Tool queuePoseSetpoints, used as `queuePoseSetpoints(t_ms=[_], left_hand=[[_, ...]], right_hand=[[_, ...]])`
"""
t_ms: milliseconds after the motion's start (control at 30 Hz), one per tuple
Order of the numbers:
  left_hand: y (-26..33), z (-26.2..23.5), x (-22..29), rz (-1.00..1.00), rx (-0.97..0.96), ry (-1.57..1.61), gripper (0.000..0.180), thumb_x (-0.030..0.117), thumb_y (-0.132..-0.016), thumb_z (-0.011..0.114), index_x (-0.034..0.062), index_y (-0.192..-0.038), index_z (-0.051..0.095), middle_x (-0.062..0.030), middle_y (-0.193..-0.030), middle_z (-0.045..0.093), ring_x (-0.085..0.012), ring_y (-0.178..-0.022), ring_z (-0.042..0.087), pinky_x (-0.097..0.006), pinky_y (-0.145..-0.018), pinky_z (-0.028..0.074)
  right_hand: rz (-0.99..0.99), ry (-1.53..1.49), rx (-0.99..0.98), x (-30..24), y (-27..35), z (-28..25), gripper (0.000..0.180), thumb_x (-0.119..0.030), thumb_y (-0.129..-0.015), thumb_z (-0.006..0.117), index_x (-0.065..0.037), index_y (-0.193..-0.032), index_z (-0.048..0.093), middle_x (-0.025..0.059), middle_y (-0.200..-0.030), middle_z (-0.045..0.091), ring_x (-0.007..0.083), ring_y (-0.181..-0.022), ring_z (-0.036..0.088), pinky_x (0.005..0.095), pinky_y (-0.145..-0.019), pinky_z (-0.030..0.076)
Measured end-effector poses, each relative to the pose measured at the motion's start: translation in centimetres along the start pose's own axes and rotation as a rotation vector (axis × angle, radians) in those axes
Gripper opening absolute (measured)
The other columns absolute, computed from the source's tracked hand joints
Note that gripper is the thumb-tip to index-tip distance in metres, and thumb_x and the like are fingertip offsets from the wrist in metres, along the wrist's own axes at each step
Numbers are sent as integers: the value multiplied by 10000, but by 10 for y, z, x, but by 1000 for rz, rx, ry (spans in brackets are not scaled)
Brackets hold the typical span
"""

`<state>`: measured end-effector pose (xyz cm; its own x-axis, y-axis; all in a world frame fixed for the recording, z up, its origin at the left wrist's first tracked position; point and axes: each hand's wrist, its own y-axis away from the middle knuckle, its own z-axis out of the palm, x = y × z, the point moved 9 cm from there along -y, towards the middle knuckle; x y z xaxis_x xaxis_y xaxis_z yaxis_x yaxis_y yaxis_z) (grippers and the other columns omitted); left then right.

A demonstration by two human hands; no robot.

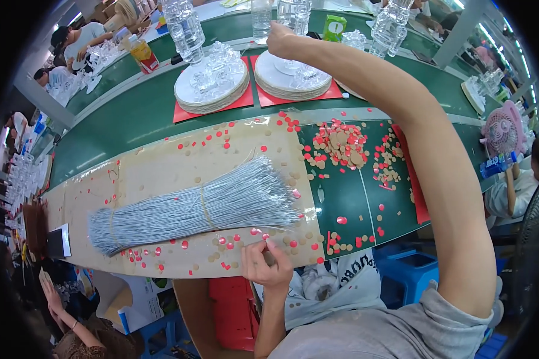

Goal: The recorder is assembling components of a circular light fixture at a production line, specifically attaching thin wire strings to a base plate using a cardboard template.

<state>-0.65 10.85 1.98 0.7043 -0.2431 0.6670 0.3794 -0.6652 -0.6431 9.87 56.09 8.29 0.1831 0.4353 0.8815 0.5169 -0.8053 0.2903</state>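
Near the bundle of thin silver wires point(197, 206), my left hand point(266, 263) pinches something small I cannot make out; my right hand point(279, 39) should close gently on the clear faceted crystal piece point(294, 15).

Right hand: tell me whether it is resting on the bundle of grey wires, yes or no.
No: the right hand is stretched far across the table to a clear glass piece, well away from the bundle of grey wires.

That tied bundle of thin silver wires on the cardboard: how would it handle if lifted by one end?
The wire bundle would probably sag: the strands look long and thin. Its right end fans out loose, so strands may splay or slip. The ties near the left end and middle should keep it together.
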Motion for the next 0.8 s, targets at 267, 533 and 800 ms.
queuePoseSetpoints(t_ms=[267,533,800], left_hand=[[-1,-10,-5,-23,29,-29,120,40,-904,625,-18,-814,572,-116,-705,554,-273,-595,503,-384,-528,357],[2,-2,-5,-28,35,-38,154,75,-919,639,-19,-809,585,-129,-702,581,-295,-597,534,-401,-537,378],[8,-4,-30,-285,2,149,240,162,-1015,585,-10,-848,596,-71,-693,582,-169,-587,526,-358,-544,405]], right_hand=[[919,-216,1040,195,211,-34,341,-411,-913,666,-97,-1027,733,117,-956,729,303,-817,668,434,-670,530],[1037,-952,593,248,243,171,436,-375,-838,746,-50,-1105,631,281,-1182,632,446,-1061,624,525,-867,522],[922,-623,1019,273,332,-13,361,-204,-829,729,-151,-1175,641,184,-1144,653,395,-1022,667,507,-846,551]])
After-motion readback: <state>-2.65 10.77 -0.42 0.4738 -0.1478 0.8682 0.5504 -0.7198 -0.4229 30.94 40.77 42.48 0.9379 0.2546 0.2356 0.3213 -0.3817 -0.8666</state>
